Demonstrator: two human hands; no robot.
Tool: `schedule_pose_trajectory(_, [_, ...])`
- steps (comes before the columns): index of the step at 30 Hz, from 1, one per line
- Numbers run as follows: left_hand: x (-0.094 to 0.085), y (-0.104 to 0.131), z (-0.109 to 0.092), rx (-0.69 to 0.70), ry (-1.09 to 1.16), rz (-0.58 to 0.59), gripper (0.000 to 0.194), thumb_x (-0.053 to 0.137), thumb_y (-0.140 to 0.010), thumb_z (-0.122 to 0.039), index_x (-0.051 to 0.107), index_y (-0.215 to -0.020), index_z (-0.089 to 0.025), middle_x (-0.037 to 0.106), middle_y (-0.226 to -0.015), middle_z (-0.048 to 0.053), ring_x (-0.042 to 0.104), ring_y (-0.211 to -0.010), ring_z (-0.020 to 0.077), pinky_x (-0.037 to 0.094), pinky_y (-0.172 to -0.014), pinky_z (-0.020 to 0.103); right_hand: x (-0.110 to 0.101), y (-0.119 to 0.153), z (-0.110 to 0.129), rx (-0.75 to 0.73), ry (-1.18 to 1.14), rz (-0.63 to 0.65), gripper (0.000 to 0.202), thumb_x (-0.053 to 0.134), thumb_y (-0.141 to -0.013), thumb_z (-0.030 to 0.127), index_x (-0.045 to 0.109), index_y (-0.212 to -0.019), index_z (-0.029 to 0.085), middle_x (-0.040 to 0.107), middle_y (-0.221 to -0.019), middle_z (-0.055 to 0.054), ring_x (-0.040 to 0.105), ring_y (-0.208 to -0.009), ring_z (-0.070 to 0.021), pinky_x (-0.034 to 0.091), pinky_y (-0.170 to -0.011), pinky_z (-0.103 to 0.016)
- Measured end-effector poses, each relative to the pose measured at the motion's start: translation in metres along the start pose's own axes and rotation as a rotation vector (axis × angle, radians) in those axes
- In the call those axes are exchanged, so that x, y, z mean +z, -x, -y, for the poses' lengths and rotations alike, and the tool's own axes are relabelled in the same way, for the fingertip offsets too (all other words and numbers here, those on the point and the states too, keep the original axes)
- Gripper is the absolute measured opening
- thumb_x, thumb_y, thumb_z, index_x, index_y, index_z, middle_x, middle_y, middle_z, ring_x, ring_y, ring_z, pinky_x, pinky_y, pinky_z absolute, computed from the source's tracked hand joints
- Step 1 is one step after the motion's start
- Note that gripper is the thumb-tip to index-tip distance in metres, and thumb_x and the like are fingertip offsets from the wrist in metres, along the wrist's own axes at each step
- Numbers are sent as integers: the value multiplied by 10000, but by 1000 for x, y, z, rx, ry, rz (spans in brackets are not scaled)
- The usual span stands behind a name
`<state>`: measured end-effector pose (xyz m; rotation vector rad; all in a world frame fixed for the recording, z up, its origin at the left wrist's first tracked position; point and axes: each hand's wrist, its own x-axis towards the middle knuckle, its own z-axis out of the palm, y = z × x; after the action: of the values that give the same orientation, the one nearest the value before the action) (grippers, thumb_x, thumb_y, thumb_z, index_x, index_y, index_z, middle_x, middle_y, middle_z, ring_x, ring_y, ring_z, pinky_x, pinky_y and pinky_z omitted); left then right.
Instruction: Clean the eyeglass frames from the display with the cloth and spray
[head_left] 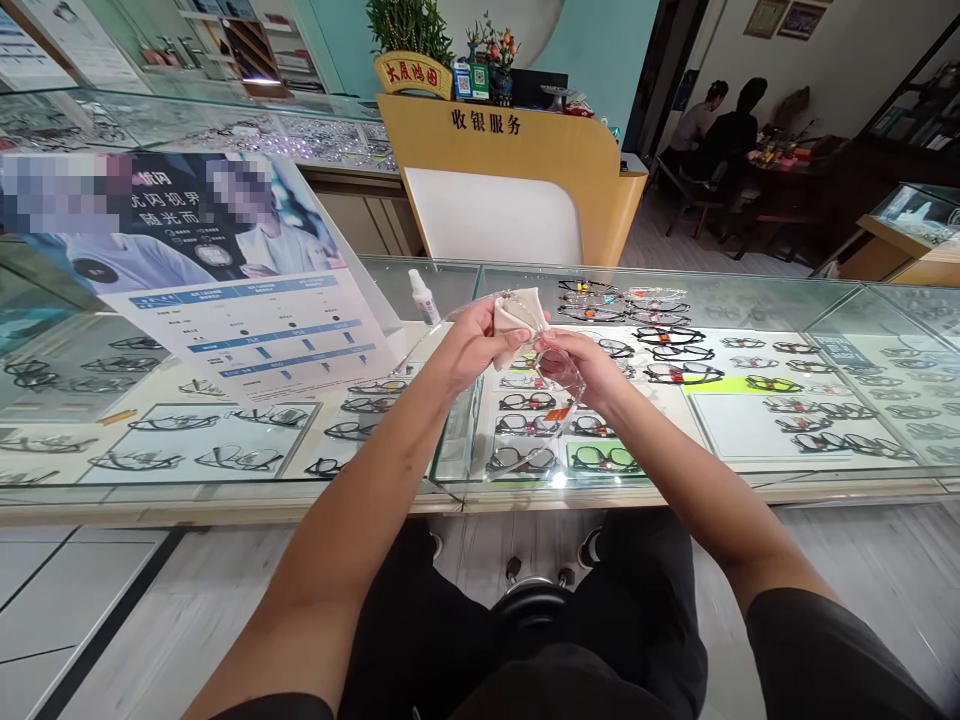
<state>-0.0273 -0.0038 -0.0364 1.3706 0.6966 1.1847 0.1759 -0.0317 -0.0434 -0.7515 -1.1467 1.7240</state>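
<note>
Above the glass counter, my left hand (pixel 471 348) is closed on a pale cleaning cloth (pixel 520 312), pinching it with the thumb over one side of a pair of eyeglasses. The eyeglasses (pixel 559 372) have a clear frame; one lens shows beside the cloth, and the other is hidden in the cloth. One temple arm stretches out to the left past my left wrist, the other hangs down below my right hand. My right hand (pixel 594 368) grips the frame near the bridge and uncovered lens, its fingertips close to the cloth.
A white spray bottle (pixel 424 297) stands on the glass display counter (pixel 480 490), left of my hands. Farther left, a large printed sign (pixel 247 290) leans. Many eyeglasses (pixel 679 372) lie inside the case. Behind is a wooden cashier desk (pixel 510 150); two people (pixel 731 130) sit far right.
</note>
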Motion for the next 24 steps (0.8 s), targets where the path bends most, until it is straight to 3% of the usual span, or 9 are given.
schedule_pose_trajectory(4, [9, -3, 9, 1, 26, -78, 582, 1055, -689, -566, 799, -1051, -189, 832, -933, 77, 741, -759, 190, 578, -682, 310, 6, 1, -2, -15, 12, 38, 476, 970, -701, 598, 737, -835, 206, 338, -646, 96, 266, -591, -101, 259, -610, -312])
schedule_pose_trajectory(7, [10, -4, 13, 64, -8, -162, 590, 918, -801, -759, 766, -906, -198, 779, -796, 50, 685, -663, 158, 522, -595, 281, 10, 3, -5, -36, 37, 41, 489, 961, -719, 619, 754, -858, 197, 416, -668, 76, 317, -615, -105, 267, -623, -316])
schedule_pose_trajectory(9, [9, -4, 14, 72, -2, -155, 629, 832, -850, -826, 747, -882, -203, 777, -798, 58, 711, -695, 168, 535, -607, 282, 9, 2, -5, -34, 36, 42, 495, 962, -716, 624, 755, -860, 198, 430, -668, 72, 326, -618, -106, 262, -622, -312])
schedule_pose_trajectory(12, [7, -1, 9, 43, 41, -56, 599, 859, -854, -787, 761, -953, -204, 818, -927, 96, 778, -821, 215, 596, -674, 323, 4, 1, -2, -7, -17, 43, 489, 974, -702, 616, 741, -846, 211, 344, -629, 92, 279, -589, -104, 261, -606, -304])
schedule_pose_trajectory(16, [8, 2, 1, 16, 72, 37, 541, 994, -775, -608, 795, -1091, -216, 843, -1116, 129, 809, -994, 278, 650, -812, 394, -1, 0, 2, 16, -50, 29, 463, 964, -730, 593, 712, -839, 220, 279, -626, 98, 218, -573, -100, 222, -579, -297])
schedule_pose_trajectory(19, [11, 1, 4, 14, 90, 14, 586, 1050, -710, -522, 795, -1135, -210, 845, -1094, 111, 803, -957, 252, 637, -817, 370, 1, 1, 1, 35, -62, 41, 472, 971, -727, 592, 708, -850, 219, 282, -624, 102, 223, -568, -98, 210, -581, -298])
schedule_pose_trajectory(24, [11, -5, 19, 57, 74, -119, 563, 976, -770, -685, 780, -983, -203, 818, -899, 57, 726, -726, 167, 556, -638, 291, 7, 1, -4, 23, -46, 60, 477, 968, -740, 599, 730, -871, 207, 303, -629, 101, 239, -575, -98, 184, -600, -311])
